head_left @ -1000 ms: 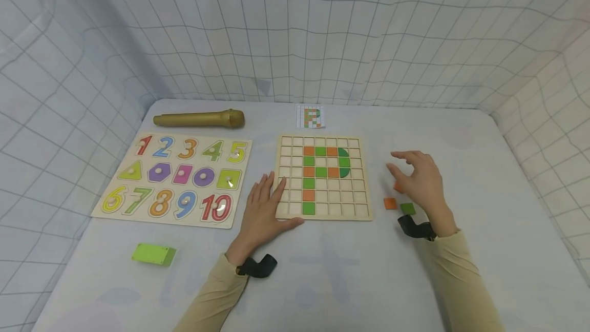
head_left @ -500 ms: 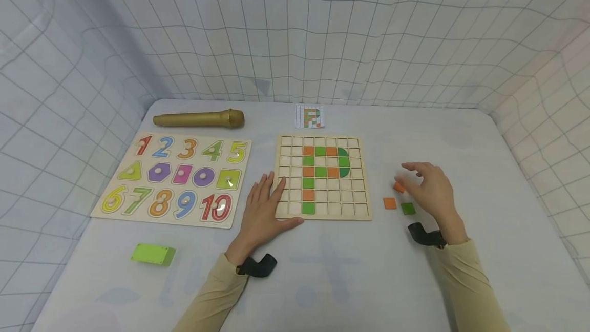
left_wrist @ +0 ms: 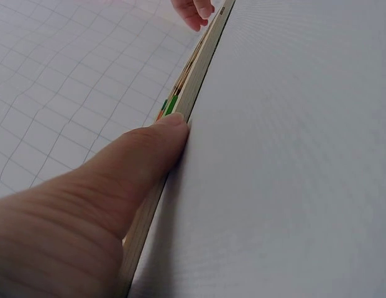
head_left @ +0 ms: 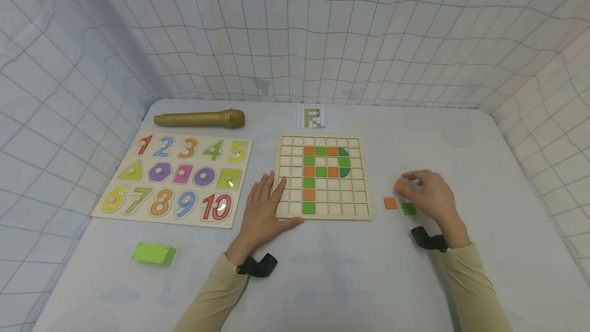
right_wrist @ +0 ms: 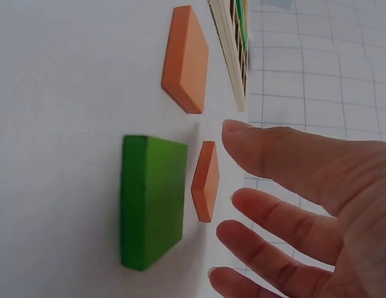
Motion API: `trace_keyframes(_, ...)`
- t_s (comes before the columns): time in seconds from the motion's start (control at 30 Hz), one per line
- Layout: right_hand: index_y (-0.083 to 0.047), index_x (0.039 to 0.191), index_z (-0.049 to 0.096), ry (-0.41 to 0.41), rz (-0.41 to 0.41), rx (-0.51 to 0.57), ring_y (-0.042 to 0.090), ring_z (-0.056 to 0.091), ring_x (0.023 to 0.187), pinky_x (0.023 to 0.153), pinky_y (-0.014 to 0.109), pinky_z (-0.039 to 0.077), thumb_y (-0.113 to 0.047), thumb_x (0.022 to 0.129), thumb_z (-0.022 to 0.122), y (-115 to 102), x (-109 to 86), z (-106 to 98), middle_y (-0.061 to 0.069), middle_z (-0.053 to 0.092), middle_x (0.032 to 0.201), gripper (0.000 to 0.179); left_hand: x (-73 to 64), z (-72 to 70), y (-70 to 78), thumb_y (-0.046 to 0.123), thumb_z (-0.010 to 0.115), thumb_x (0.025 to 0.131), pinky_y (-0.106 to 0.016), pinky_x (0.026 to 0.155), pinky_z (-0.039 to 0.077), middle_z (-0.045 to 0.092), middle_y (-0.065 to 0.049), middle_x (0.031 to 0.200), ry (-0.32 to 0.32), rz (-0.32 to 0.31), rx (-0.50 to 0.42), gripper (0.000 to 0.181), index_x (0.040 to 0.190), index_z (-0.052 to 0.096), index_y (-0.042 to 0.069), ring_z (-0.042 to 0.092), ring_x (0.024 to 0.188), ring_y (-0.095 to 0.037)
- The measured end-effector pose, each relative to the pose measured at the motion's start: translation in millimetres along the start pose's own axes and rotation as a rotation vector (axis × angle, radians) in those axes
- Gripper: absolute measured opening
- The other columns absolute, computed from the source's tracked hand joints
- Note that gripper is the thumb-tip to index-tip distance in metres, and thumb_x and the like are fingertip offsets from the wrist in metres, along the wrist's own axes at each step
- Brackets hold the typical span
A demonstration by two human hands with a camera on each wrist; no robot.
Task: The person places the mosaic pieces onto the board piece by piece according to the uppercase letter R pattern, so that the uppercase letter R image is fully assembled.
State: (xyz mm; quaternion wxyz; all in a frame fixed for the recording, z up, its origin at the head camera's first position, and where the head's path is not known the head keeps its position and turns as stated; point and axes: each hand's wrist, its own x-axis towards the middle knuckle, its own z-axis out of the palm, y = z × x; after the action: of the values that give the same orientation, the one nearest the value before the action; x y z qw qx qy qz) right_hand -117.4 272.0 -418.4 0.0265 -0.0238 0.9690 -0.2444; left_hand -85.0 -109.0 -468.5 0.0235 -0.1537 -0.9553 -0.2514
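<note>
A wooden grid board lies flat, with orange, green and dark green tiles set in its squares. My left hand rests with spread, straight fingers on the board's left side, the thumb along its near edge; in the left wrist view the thumb touches that edge. Right of the board, my right hand hovers by an orange square tile. In the right wrist view its thumb and fingers stand apart, holding nothing. A second orange tile and a green square tile lie close by.
A small pattern card lies behind the board. To the left are a number puzzle board with knobbed pieces, a gold microphone and a lime green block. Grid-patterned cloth walls enclose the back and sides.
My right hand has moved right and towards me, coming down beside the farther orange tile. My left hand and the board have stayed still.
</note>
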Motion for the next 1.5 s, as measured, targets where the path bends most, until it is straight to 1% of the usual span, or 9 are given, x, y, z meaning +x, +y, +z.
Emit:
trace_keyframes(0.27,0.000,0.110,0.068,-0.049,0.037,-0.013,0.037,0.052,0.097,0.067,0.044,0.045,-0.029,0.083,0.073,-0.3,0.1,0.5,0.023,0.059,0.113,0.040,0.3,1.0,-1.1,0.063,0.069,0.073,-0.044,0.113,0.001,0.017,-0.019,0.154,-0.008,-0.002,0.007,0.102,0.149,0.030,0.006,0.003,0.143,-0.028)
trace_keyframes(0.43,0.000,0.107,0.069,-0.052,0.041,0.001,0.035,0.052,0.094,0.066,0.042,0.044,-0.025,0.082,0.074,0.3,0.6,2.6,0.022,0.060,0.110,0.035,0.1,0.4,-0.8,0.063,0.069,0.073,-0.045,0.113,0.002,0.018,-0.019,0.154,-0.005,0.002,0.007,0.102,0.148,0.031,0.006,0.004,0.143,-0.029)
trace_keyframes(0.57,-0.001,0.103,0.069,-0.061,0.040,0.035,0.031,0.053,0.089,0.063,0.037,0.043,-0.024,0.082,0.074,0.2,2.9,6.0,0.018,0.061,0.103,0.031,-0.3,-0.4,-0.5,0.063,0.069,0.072,-0.046,0.113,0.003,0.018,-0.019,0.154,-0.005,-0.006,0.000,0.102,0.148,0.031,0.006,0.004,0.143,-0.029)
trace_keyframes(0.8,-0.003,0.102,0.060,-0.096,0.049,0.068,0.025,0.053,0.073,0.056,0.032,0.041,-0.022,0.082,0.073,-2.6,6.8,7.3,0.011,0.060,0.086,0.030,-0.8,-0.6,-0.1,0.062,0.070,0.072,-0.046,0.113,0.003,0.018,-0.020,0.154,0.003,0.002,-0.008,0.102,0.148,0.032,0.005,0.005,0.143,-0.030)
trace_keyframes(0.97,-0.006,0.098,0.060,-0.047,0.003,0.078,0.022,0.056,0.072,0.055,0.031,0.040,-0.025,0.084,0.073,-6.1,5.3,8.5,0.008,0.063,0.085,0.027,-0.7,-0.7,0.6,0.062,0.070,0.072,-0.045,0.113,0.002,0.018,-0.020,0.154,0.001,0.001,-0.006,0.102,0.148,0.032,0.005,0.005,0.143,-0.030)
trace_keyframes(1.07,-0.007,0.094,0.062,0.001,-0.031,0.083,0.020,0.056,0.070,0.054,0.030,0.040,-0.026,0.084,0.074,-12.0,5.3,9.8,0.006,0.064,0.083,0.024,-0.6,-1.7,1.7,0.061,0.070,0.072,-0.045,0.113,0.002,0.019,-0.020,0.154,-0.001,-0.002,-0.009,0.101,0.148,0.032,0.005,0.006,0.142,-0.031)
trace_keyframes(1.17,-0.007,0.090,0.062,0.023,-0.043,0.094,0.019,0.053,0.066,0.051,0.030,0.038,-0.026,0.084,0.074,-21.4,7.5,12.2,0.005,0.063,0.079,0.023,-0.5,-2.3,2.6,0.061,0.070,0.073,-0.045,0.113,0.003,0.019,-0.020,0.154,-0.003,-0.004,-0.009,0.101,0.148,0.032,0.005,0.006,0.142,-0.031)
trace_keyframes(1.3,-0.009,0.087,0.061,0.022,-0.059,0.118,0.018,0.049,0.061,0.047,0.029,0.035,-0.029,0.083,0.074,-36.2,13.2,18.8,0.002,0.059,0.073,0.024,-0.3,-2.0,2.6,0.062,0.070,0.073,-0.045,0.113,0.003,0.019,-0.020,0.153,-0.003,-0.004,-0.005,0.102,0.148,0.032,0.005,0.005,0.142,-0.030)
trace_keyframes(1.5,-0.010,0.086,0.062,0.006,-0.114,0.168,0.018,0.048,0.063,0.048,0.029,0.035,-0.029,0.082,0.075,-63.5,22.7,31.0,-0.001,0.058,0.073,0.024,-0.1,-1.6,2.5,0.062,0.070,0.072,-0.045,0.113,0.003,0.018,-0.019,0.154,-0.001,-0.004,0.000,0.102,0.148,0.032,0.005,0.005,0.143,-0.030)
